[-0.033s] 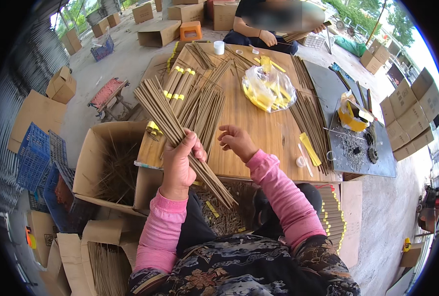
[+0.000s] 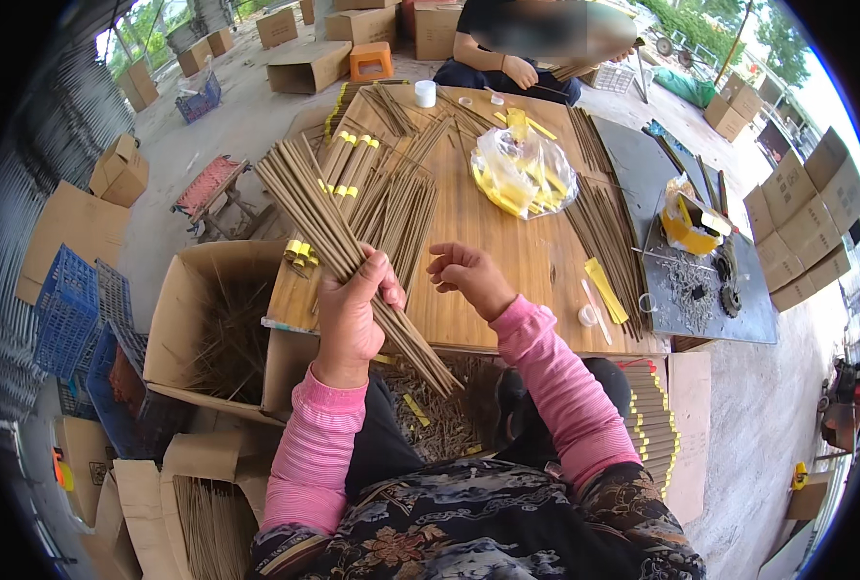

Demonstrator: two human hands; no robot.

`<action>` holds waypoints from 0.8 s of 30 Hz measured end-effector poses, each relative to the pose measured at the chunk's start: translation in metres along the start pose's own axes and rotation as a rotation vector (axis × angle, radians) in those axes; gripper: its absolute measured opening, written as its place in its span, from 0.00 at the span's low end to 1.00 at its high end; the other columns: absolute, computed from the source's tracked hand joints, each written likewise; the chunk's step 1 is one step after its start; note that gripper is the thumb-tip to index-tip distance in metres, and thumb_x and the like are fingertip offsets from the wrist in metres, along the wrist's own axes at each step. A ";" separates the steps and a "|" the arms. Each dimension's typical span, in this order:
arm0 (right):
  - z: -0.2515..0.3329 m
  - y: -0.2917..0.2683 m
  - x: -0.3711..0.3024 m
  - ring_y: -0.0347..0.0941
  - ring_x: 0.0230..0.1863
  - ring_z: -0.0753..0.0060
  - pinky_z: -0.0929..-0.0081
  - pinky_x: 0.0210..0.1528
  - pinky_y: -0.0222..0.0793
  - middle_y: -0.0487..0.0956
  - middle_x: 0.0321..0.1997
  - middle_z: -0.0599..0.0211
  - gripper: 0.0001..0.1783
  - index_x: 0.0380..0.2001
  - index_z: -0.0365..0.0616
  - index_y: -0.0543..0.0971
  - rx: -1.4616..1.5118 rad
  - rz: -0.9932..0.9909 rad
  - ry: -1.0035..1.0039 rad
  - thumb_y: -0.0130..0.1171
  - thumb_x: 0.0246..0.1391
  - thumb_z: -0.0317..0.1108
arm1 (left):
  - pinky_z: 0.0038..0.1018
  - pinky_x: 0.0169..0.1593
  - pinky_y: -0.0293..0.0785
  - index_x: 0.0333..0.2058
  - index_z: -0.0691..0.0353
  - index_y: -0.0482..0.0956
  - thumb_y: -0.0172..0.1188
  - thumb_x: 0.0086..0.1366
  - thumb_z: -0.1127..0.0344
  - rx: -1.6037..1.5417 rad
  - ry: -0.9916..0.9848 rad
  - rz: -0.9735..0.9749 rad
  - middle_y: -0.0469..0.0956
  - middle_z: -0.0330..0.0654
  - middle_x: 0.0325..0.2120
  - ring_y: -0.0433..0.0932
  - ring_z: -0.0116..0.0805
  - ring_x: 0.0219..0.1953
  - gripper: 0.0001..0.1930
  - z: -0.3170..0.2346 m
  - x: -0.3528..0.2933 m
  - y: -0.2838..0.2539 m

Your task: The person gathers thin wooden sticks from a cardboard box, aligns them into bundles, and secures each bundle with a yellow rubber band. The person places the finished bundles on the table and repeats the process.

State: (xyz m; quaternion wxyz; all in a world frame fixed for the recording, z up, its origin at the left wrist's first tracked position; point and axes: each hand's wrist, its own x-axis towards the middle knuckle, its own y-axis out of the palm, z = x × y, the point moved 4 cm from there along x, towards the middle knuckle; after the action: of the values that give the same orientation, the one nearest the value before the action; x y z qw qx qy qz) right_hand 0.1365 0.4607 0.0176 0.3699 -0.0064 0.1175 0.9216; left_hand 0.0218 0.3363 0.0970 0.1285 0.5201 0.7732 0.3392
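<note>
My left hand (image 2: 354,314) is closed around a slanting bundle of thin brown incense sticks (image 2: 304,208). The upper end of the bundle fans out over the table's left side, while its lower end hangs past the near edge above my lap. To the right of it, my right hand (image 2: 473,278) hovers over the wooden table (image 2: 507,256), its fingers loosely bent and apart, with nothing in them. Loose incense sticks (image 2: 406,208) lie just beyond my hands. Behind the held bundle are tied bundles with yellow bands (image 2: 349,166).
A clear plastic bag of yellow strips (image 2: 524,174) sits mid-table. Near the right edge lie a yellow strip (image 2: 606,290) and more sticks (image 2: 604,227). An open carton (image 2: 174,319) stands at the table's left. Across the table sits another person (image 2: 519,71) holding sticks.
The held bundle has shifted slightly up and to the left. My right hand has barely moved.
</note>
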 end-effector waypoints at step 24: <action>0.002 -0.015 -0.038 0.71 0.41 0.50 0.67 0.40 0.67 0.73 0.38 0.48 0.27 0.49 0.41 0.63 -0.363 -0.236 -0.540 0.59 0.44 0.31 | 0.19 0.31 0.67 0.28 0.64 0.71 0.58 0.56 0.72 0.612 0.279 0.327 0.70 0.35 0.21 0.69 0.22 0.25 0.05 0.071 0.042 0.073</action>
State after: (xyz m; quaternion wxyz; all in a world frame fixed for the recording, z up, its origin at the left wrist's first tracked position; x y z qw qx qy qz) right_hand 0.1749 0.4460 0.0200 0.4844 0.1584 -0.1519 0.8469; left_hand 0.0950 0.4179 0.0991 -0.1951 0.5999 0.7557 0.1761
